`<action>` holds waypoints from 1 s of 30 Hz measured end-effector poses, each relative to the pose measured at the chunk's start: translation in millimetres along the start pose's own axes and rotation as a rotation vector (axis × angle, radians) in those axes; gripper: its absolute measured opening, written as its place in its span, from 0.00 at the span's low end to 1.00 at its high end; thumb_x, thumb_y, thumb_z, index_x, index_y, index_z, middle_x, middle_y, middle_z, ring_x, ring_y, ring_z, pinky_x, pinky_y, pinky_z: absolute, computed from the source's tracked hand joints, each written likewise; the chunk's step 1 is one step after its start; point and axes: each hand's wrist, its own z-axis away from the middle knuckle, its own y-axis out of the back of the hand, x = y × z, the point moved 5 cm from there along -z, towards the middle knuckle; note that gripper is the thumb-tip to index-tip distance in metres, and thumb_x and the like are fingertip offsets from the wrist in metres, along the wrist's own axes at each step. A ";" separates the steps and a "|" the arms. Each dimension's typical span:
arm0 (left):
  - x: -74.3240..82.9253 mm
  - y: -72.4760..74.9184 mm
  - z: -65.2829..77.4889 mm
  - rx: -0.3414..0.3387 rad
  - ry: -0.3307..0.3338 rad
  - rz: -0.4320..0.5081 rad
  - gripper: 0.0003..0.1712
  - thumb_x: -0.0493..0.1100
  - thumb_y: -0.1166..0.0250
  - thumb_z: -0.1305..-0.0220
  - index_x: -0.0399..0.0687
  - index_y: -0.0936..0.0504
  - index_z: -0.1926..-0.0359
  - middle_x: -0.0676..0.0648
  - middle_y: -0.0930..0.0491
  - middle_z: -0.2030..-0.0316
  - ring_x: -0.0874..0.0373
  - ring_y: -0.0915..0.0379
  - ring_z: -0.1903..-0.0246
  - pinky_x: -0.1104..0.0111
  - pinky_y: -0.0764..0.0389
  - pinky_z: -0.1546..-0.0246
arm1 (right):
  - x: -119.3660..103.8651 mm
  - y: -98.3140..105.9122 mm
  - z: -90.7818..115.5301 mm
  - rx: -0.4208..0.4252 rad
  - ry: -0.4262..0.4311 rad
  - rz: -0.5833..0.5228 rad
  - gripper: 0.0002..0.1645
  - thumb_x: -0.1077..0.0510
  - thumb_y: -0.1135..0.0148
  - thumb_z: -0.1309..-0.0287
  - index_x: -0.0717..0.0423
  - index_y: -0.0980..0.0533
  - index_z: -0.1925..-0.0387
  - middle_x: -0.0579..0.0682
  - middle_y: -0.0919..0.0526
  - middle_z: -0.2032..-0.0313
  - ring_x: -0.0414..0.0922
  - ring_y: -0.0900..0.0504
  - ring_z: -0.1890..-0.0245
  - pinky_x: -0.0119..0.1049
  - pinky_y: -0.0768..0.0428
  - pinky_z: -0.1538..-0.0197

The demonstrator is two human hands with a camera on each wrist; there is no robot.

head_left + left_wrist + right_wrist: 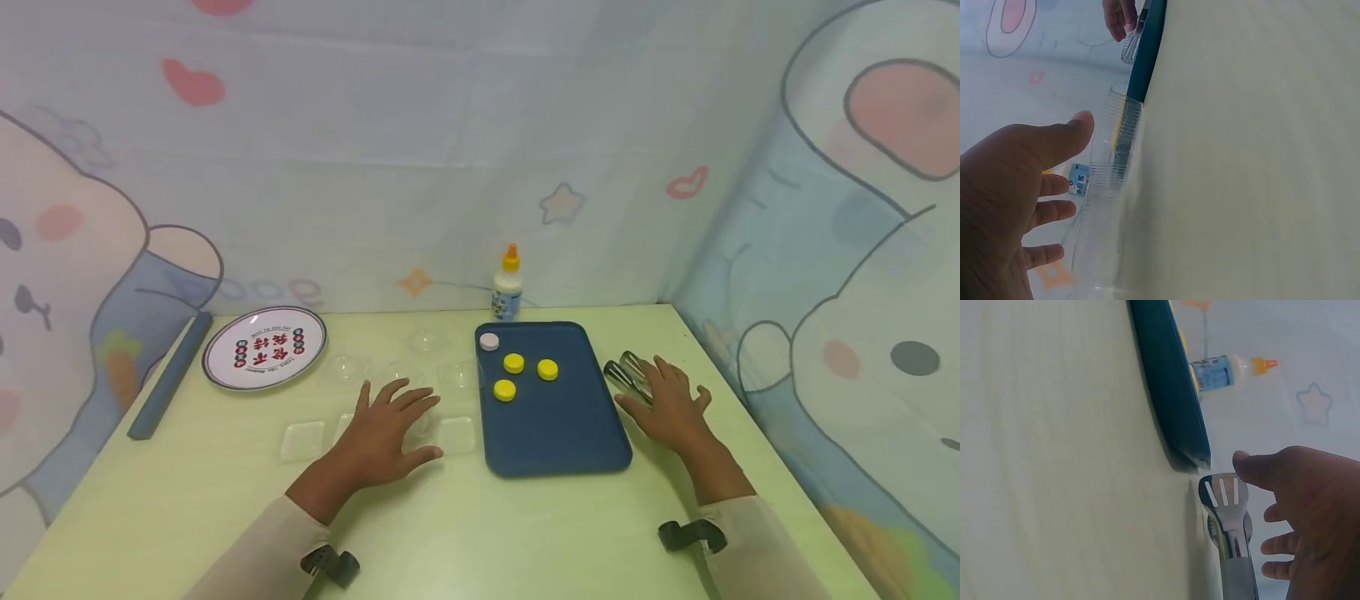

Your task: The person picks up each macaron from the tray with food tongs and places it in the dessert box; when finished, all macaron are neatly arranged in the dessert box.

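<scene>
Slotted metal tongs [1235, 550] lie at centre right of the head view, beside the navy tray [558, 433], heads pointing away, apparently to leave the handle near the loosely spread right hand [672, 410]; the left hand [381, 440] spreads wide by clear plastic containers [457, 435].

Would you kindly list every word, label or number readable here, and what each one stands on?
"食不我待", as best I can tell: large red characters on the plate; its other lettering is too small to read.
"good", faint and seemingly mirrored: on the back curtain.
Bottle label: printed, but too small and blurred to read.
I can make out no other text.
</scene>
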 end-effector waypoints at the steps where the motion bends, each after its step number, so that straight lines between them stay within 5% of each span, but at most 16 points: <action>1: 0.1 -0.8 -1.1 0.002 -0.002 0.008 0.42 0.65 0.27 0.32 0.54 0.23 0.24 0.48 0.23 0.24 0.36 0.37 0.20 0.18 0.48 0.26 | 1.2 -0.3 -0.5 0.003 -0.001 -0.005 0.50 0.36 0.38 0.23 0.63 0.42 0.17 0.73 0.47 0.17 0.76 0.50 0.18 0.88 0.55 0.32; 8: 3.3 -5.2 -7.2 0.039 -0.046 0.078 0.41 0.63 0.24 0.34 0.55 0.21 0.25 0.48 0.19 0.28 0.38 0.35 0.20 0.19 0.49 0.24 | 13.8 -0.2 -0.8 0.036 -0.016 -0.017 0.45 0.41 0.36 0.23 0.62 0.38 0.19 0.73 0.40 0.20 0.76 0.43 0.21 0.85 0.49 0.34; 15: 0.3 -10.8 -5.1 0.072 -0.055 0.022 0.40 0.64 0.23 0.36 0.57 0.20 0.27 0.49 0.18 0.29 0.38 0.34 0.21 0.19 0.46 0.25 | 19.0 1.6 -3.3 0.087 -0.026 -0.018 0.38 0.44 0.33 0.25 0.60 0.31 0.25 0.70 0.27 0.26 0.74 0.29 0.28 0.81 0.44 0.38; 30: 0.5 -13.2 -2.6 0.036 -0.048 0.045 0.40 0.64 0.24 0.35 0.58 0.20 0.26 0.48 0.20 0.27 0.37 0.36 0.20 0.19 0.49 0.24 | 32.3 0.4 2.0 0.082 -0.112 0.036 0.38 0.46 0.29 0.31 0.70 0.24 0.34 0.74 0.19 0.41 0.72 0.21 0.41 0.72 0.33 0.49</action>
